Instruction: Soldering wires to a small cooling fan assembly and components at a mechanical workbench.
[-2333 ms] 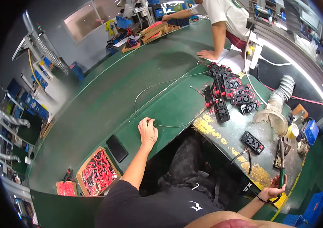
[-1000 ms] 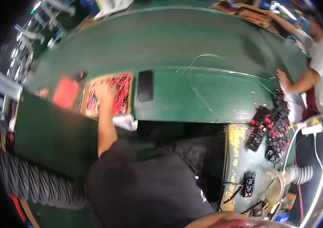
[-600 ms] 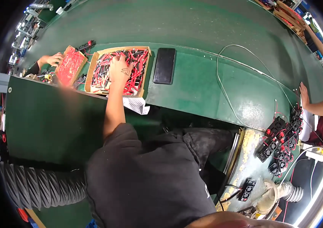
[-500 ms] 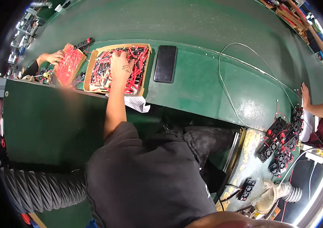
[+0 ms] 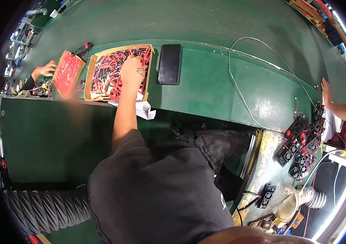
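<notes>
My left hand (image 5: 132, 70) reaches into a shallow cardboard box (image 5: 88, 83), over its right half. The box is filled with slender red and black pieces (image 5: 107, 71), too small to name. Its fingers curl down among them, and what lies between the fingertips is hidden. My right hand is out of the picture. Just right of the box a black phone-like slab (image 5: 169, 64) lies flat on the green bench (image 5: 205, 87). A crumpled white paper (image 5: 144, 110) pokes out below the box at the bench edge.
A smaller tray of red pieces (image 5: 68, 73) stands left, beside a co-worker's hand (image 5: 47, 69). Several black fan units (image 5: 299, 142) with red wires crowd the right. A thin cable (image 5: 231, 69) loops across the bench. Another person's hand (image 5: 327, 95) rests far right.
My left hand has shifted toward the right side of the box. The co-worker's hand at the left has drawn back from the tray. The whole view has moved slightly.
</notes>
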`<act>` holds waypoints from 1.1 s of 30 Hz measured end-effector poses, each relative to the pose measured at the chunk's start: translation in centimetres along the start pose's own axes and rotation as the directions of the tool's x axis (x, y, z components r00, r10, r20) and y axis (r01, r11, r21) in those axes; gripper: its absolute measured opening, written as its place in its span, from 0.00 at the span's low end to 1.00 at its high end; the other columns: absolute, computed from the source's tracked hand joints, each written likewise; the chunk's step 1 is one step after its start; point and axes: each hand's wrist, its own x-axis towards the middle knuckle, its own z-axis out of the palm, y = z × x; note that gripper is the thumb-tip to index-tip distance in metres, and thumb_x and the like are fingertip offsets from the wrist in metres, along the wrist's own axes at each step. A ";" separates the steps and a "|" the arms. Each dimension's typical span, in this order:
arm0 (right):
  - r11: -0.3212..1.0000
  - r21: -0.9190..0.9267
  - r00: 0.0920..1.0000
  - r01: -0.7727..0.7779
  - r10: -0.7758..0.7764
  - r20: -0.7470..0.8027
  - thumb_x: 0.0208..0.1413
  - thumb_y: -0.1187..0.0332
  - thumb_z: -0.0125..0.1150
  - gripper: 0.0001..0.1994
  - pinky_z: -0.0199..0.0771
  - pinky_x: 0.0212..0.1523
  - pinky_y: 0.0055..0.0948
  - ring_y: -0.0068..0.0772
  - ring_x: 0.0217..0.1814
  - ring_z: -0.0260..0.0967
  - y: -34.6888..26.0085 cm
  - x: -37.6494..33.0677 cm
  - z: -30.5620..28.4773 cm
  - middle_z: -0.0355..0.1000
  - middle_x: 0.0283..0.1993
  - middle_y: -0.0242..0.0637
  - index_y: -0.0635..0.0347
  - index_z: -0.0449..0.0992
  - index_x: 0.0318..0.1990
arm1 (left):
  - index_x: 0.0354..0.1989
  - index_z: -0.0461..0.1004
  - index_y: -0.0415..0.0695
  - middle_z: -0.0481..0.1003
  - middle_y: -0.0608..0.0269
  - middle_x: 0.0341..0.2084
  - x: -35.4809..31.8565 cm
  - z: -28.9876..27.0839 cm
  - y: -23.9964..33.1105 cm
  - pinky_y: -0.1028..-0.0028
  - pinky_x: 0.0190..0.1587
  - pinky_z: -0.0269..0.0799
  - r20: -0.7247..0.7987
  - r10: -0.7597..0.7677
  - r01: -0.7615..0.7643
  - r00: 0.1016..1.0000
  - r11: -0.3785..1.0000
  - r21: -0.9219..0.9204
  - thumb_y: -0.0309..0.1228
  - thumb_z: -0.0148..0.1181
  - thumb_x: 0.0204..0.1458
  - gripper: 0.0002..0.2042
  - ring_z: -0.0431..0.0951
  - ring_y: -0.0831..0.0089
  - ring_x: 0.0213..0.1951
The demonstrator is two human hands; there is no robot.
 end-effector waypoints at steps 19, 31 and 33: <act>1.000 0.019 0.799 -0.004 0.014 -0.601 0.57 0.60 0.49 0.19 0.82 0.31 0.31 0.39 0.30 0.77 0.7 -10.3 -6.4 0.77 0.33 0.48 0.66 0.78 0.44 | 0.39 0.78 0.35 0.80 0.60 0.29 1.0 0.0 -1.4 0.78 0.33 0.71 -0.153 -0.207 -0.001 0.966 0.591 -0.807 0.27 0.64 0.54 0.09 0.77 0.79 0.29; 0.925 0.376 0.820 0.058 0.170 -0.546 0.61 0.61 0.50 0.16 0.75 0.32 0.31 0.37 0.35 0.74 -0.6 -20.8 -11.1 0.75 0.45 0.47 0.64 0.79 0.40 | 0.41 0.74 0.33 0.79 0.48 0.38 -15.4 -5.5 34.8 0.67 0.43 0.81 0.132 0.697 0.253 0.705 -0.074 -0.965 0.18 0.60 0.56 0.06 0.82 0.64 0.36; 0.963 0.265 0.779 0.048 0.130 -0.613 0.62 0.58 0.44 0.18 0.78 0.27 0.34 0.42 0.30 0.76 0.0 -23.4 -11.9 0.73 0.50 0.48 0.63 0.77 0.39 | 0.41 0.75 0.33 0.79 0.50 0.38 -20.3 -6.7 39.0 0.69 0.43 0.81 0.147 0.852 0.333 0.503 -0.034 -0.942 0.17 0.60 0.56 0.06 0.82 0.65 0.36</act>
